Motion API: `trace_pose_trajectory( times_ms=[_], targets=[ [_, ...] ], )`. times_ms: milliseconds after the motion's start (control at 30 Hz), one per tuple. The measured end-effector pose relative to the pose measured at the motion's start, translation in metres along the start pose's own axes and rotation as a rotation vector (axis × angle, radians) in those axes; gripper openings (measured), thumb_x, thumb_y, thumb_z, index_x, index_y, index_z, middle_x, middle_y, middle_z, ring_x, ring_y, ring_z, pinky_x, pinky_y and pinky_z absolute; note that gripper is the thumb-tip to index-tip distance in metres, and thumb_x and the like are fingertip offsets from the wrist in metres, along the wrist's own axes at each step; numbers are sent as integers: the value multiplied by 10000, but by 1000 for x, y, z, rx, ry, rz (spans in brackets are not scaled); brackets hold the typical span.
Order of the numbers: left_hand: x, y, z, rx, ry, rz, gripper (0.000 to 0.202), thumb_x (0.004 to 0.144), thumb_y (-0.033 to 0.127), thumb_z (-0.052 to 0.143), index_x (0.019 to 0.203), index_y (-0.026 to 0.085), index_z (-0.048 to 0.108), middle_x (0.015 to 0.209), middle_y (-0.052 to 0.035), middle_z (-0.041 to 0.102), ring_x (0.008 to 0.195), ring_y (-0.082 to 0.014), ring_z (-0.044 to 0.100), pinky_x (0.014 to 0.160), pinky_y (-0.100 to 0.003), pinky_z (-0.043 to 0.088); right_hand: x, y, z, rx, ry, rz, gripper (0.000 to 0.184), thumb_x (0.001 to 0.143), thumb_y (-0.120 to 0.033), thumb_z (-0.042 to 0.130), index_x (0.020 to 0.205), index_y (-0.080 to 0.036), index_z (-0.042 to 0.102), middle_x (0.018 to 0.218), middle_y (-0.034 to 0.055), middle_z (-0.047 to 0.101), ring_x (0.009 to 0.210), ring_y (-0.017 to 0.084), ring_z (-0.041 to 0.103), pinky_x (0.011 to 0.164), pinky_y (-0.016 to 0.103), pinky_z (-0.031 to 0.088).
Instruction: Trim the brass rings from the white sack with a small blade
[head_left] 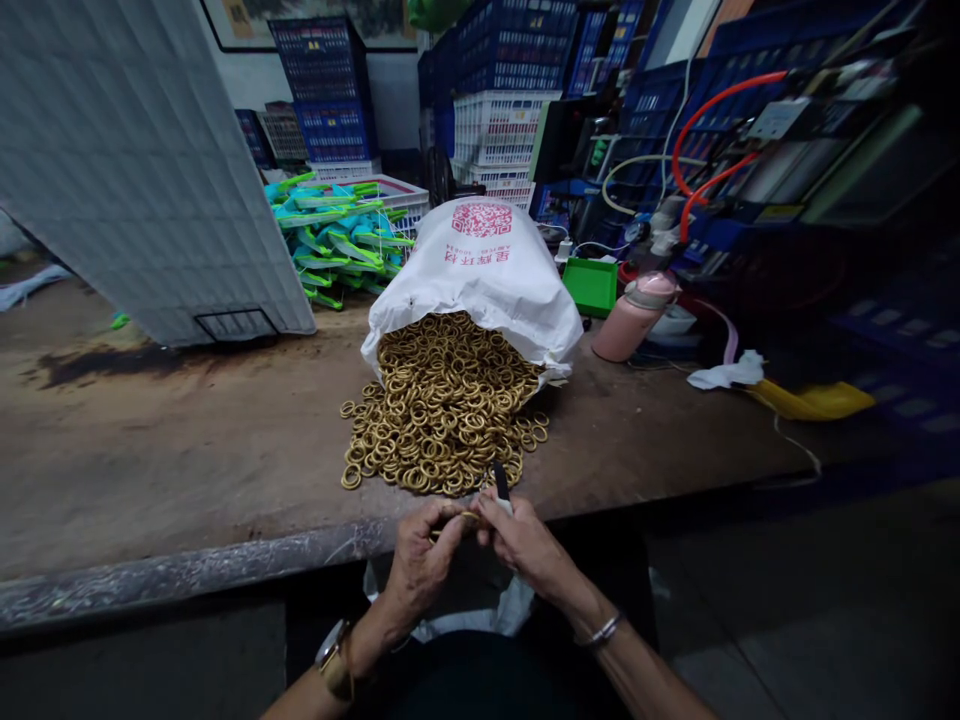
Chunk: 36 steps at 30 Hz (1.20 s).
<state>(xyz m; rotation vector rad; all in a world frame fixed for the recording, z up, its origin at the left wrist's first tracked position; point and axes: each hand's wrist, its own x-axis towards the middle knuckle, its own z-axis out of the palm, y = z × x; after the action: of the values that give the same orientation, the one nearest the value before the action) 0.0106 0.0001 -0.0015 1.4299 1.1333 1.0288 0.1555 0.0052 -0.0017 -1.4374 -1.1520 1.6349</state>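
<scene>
My left hand (425,556) pinches a brass-coloured ring (469,516) at the front edge of the table. Close against it, my right hand (529,545) is closed around a slim tool (501,482) with a dark, narrow end pointing up and a pale part by the fingers. The tool's exact kind does not show. Just beyond both hands lies a heap of brass-coloured rings (442,420), spilling from the mouth of a white woven sack (480,275) with red print.
A grey padded panel (150,150) stands at the left. Behind it are green and blue plastic pieces (341,235). Right of the sack are a green tray (591,286), a pink bottle (634,318) and a machine with red hoses (686,165). Blue crates (322,70) are stacked behind.
</scene>
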Motion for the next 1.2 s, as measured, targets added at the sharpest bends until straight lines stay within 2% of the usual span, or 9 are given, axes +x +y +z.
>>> trace_pose_trajectory(
  times_ms=[67,167,267,400,500,600,667,800,1200],
  targets=[
    [0,2,1,-33,3,-32,184,779,286,536,707,149,635,669,-25,625,648,-136,550,627,-219,413,1,1,0,-96,17,-66,329,774,-483,437,703,-167,499,487,-62,449,369,41,305,373,177,245],
    [0,6,2,-156,-19,-183,231,768,345,540,678,139,594,605,-1,569,531,-95,482,505,-186,365,1,-1,1,-205,71,-146,324,780,-443,442,620,-166,494,484,-52,441,457,66,380,472,188,317],
    [-1,8,4,-294,-62,-340,278,737,415,558,675,145,540,515,49,461,408,-51,356,401,-166,265,2,-4,3,-262,124,-204,279,770,-398,454,611,-171,481,523,-51,449,521,79,404,534,196,337],
    [-2,7,5,-454,-126,-419,343,723,479,542,627,161,460,490,78,383,356,-22,268,363,-156,205,2,-6,4,-276,120,-239,237,778,-364,425,645,-176,483,557,-45,468,543,90,427,560,203,350],
    [-3,7,4,-515,-118,-436,333,719,483,544,666,165,459,521,73,411,348,-15,263,342,-150,179,1,-5,2,-312,124,-245,251,809,-354,363,683,-178,489,586,-21,515,563,109,476,581,217,366],
    [-3,8,4,-524,-80,-440,319,719,475,551,703,172,451,538,72,434,347,-15,278,336,-147,173,-1,0,0,-529,161,-308,227,823,-299,332,752,-179,511,623,0,548,578,124,504,581,221,355],
    [-3,8,4,-523,-58,-436,314,721,466,557,704,175,440,545,71,441,358,-16,290,348,-147,190,-4,4,-1,-703,133,-350,187,792,-208,348,836,-183,528,662,10,577,597,131,522,582,220,341],
    [-4,7,4,-521,-36,-427,309,726,456,557,703,181,418,550,72,444,388,-22,310,381,-147,219,-8,8,2,-928,92,-371,310,666,-67,367,895,-198,529,741,20,619,671,143,554,596,217,314],
    [-6,1,1,-423,-21,-356,318,732,437,563,659,172,404,539,59,455,408,-27,335,401,-154,242,-11,-1,8,-1153,89,-287,317,647,-57,373,913,-168,506,709,38,617,637,158,548,552,240,254]
  ],
)
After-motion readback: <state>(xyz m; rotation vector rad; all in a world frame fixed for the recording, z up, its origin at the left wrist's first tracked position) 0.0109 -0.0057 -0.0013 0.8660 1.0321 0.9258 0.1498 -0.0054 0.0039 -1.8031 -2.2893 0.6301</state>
